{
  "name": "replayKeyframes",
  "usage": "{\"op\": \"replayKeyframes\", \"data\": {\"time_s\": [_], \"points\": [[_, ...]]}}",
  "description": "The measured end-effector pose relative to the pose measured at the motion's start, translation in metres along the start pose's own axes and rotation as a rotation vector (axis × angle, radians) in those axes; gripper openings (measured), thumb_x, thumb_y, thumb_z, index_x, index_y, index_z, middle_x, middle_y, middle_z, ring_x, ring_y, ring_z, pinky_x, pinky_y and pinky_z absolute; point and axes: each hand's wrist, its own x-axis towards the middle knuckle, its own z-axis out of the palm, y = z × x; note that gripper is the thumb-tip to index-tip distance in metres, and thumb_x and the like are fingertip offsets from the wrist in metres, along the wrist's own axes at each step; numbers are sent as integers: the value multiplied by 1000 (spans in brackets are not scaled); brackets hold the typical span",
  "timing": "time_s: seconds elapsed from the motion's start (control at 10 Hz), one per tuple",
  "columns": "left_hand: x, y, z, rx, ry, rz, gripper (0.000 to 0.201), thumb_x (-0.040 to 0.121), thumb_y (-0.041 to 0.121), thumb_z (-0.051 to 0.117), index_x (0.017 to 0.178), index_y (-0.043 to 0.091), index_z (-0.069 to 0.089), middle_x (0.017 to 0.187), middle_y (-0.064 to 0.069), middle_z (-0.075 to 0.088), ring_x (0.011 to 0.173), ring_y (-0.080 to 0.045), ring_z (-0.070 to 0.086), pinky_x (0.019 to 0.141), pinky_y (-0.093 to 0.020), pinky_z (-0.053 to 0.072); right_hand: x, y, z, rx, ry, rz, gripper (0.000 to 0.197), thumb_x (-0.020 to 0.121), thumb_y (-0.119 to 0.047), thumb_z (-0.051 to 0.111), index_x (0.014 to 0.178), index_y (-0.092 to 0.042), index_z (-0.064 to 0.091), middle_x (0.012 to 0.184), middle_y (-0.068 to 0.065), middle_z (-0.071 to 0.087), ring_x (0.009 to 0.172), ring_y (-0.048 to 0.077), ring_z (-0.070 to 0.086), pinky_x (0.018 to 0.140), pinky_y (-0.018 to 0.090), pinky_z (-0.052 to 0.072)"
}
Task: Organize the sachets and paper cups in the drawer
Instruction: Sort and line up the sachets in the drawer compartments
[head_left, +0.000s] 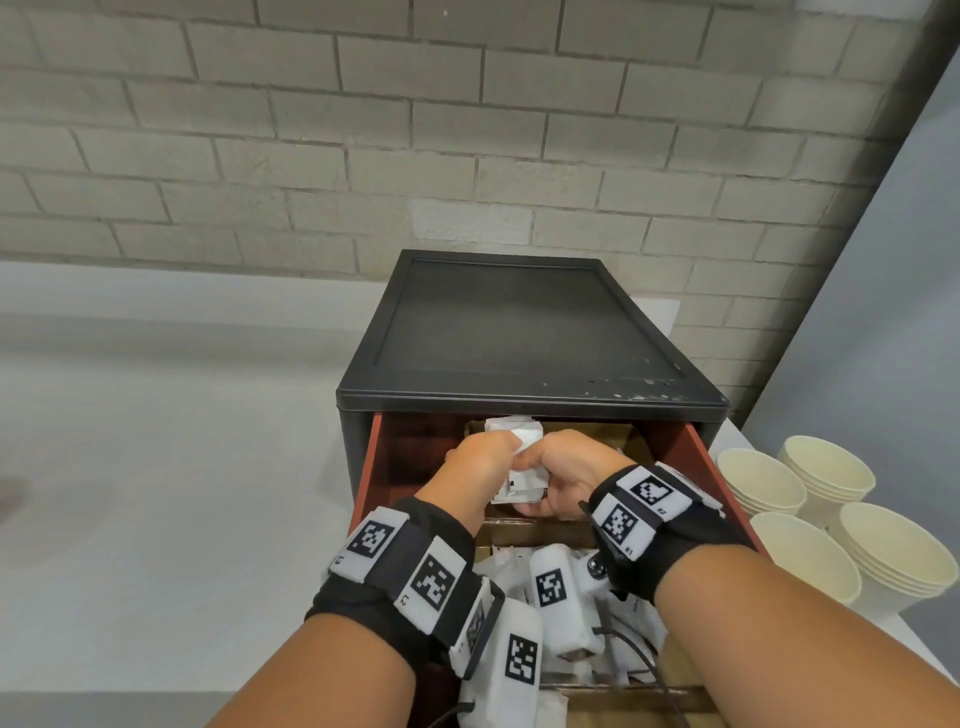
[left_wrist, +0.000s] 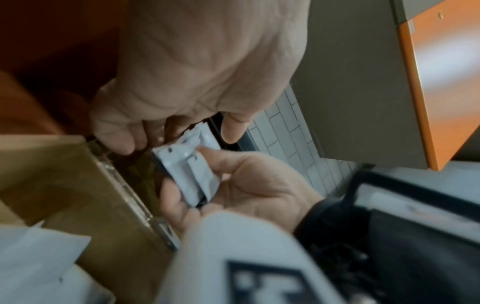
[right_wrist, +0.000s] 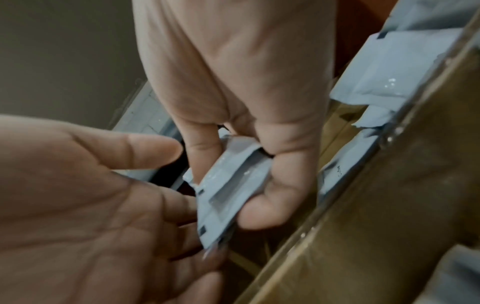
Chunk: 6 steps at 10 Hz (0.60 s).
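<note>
Both hands are inside the open red-brown drawer (head_left: 696, 457), over its rear compartment. Between them is a small stack of white sachets (head_left: 522, 470). My left hand (head_left: 485, 457) comes down from above and grips the stack (right_wrist: 228, 185) with curled fingers and thumb. My right hand (head_left: 558, 483) lies palm up beneath it, its thumb and fingers round the stack (left_wrist: 189, 170). More white sachets (head_left: 511, 426) stand at the back of that compartment. Loose sachets (head_left: 506, 566) fill the front compartment, partly hidden by my wrists. Stacks of cream paper cups (head_left: 763, 480) stand on the counter to the right.
The drawer belongs to a black cabinet (head_left: 519, 332) on a white counter (head_left: 156, 467) against a grey brick wall. Brown cardboard dividers (head_left: 535, 530) split the drawer into compartments. A grey wall rises on the right, beyond the cups.
</note>
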Motion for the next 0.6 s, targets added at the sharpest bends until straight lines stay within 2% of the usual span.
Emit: {"op": "replayKeyframes", "data": {"time_s": [0.1,0.2,0.3,0.4,0.5,0.6], "points": [[9,2,-4,-71,62,-30,48,92,29,49,134,4,48,140,-17,46,127,-34,47,105,-40,39,8,-7,7,-164,106,-20,19,88,1,56,106,-4,55,93,15,61,82,27,61,89,41,50],[2,10,-8,-185,91,-90,48,99,28,43,138,2,41,143,-20,42,131,-33,41,109,-38,35,19,-9,19,-526,180,-45,41,88,-12,60,125,0,51,116,16,60,105,30,60,98,40,47],[7,7,-7,-140,19,-50,45,101,25,38,137,-2,41,142,-21,44,131,-33,43,101,-31,38,29,-7,25,-813,165,-131,41,93,-15,52,130,1,48,122,17,55,114,28,54,87,24,43],[11,7,-10,-233,74,-140,52,99,34,42,139,1,37,142,-19,43,132,-30,41,108,-35,34,27,-6,28,-984,160,-152,40,95,-20,49,131,-2,48,131,14,54,119,27,53,93,29,42],[9,6,-10,-212,37,-143,56,98,41,40,143,7,35,145,-17,41,133,-30,40,110,-38,33,28,-4,20,-1016,87,-120,35,87,-20,63,118,-7,57,117,12,61,90,21,59,81,30,46],[11,6,-10,-236,45,-165,58,99,43,36,145,8,31,148,-17,37,135,-31,36,112,-40,31,29,-1,12,-994,3,-125,37,80,-19,71,113,-7,61,118,8,62,102,21,56,94,34,45]]}}
